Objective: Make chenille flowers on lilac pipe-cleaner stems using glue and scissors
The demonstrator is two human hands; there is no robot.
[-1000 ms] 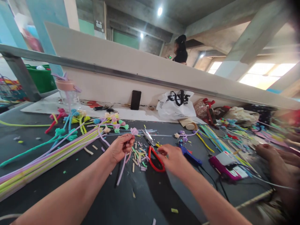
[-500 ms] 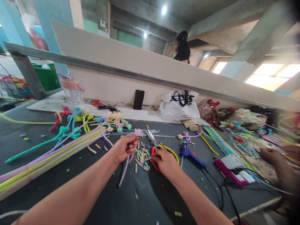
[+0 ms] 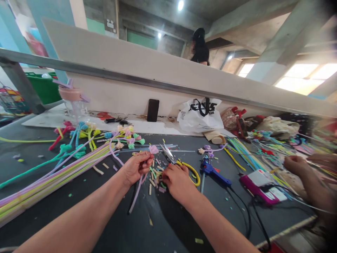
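Note:
My left hand (image 3: 139, 165) is closed in a pinch on a small pink pipe-cleaner flower (image 3: 153, 149), whose fluffy head stands above the fingertips. Lilac pipe-cleaner ends (image 3: 135, 200) hang below that hand. My right hand (image 3: 179, 182) lies over the handle end of the scissors (image 3: 168, 154), fingers bent down to a pile of short cut pieces (image 3: 152, 182). What its fingertips hold, if anything, is hidden. The scissors' blades are spread and point away from me; one yellow handle loop shows, the other is covered.
Long pipe cleaners (image 3: 65, 175) and finished flowers (image 3: 126, 135) lie left. On the right are a blue glue gun (image 3: 216, 174), a magenta-and-white box (image 3: 260, 188) with cables and a co-worker's hands (image 3: 297, 167). A phone (image 3: 153, 110), cup (image 3: 75, 103) and white bag (image 3: 200, 117) stand behind.
My right hand has shifted left, off the red scissor handle it was at, toward the cut pieces. The left hand still holds the flower. The view has moved slightly.

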